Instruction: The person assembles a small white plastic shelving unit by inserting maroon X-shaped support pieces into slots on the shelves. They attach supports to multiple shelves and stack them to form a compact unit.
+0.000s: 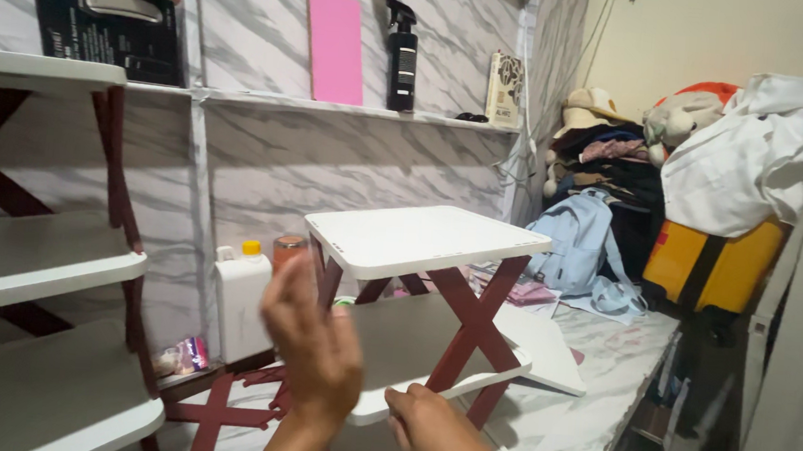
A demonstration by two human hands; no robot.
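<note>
Your right hand [438, 437] is gripping the lower shelf edge of the small white two-tier rack with dark-red crossed legs [427, 240]; your left hand [310, 342] is hovering beside it, blurred, fingers loosely released.

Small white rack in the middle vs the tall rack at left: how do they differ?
The small rack shows two white shelves; the tall rack shows three. The small rack stands free, its top seen from above; the tall rack runs off the left edge. The left hand is raised in front of the small rack and the right hand is at its lower shelf; neither is at the tall rack. Both have white shelves on dark red crossed legs.
</note>
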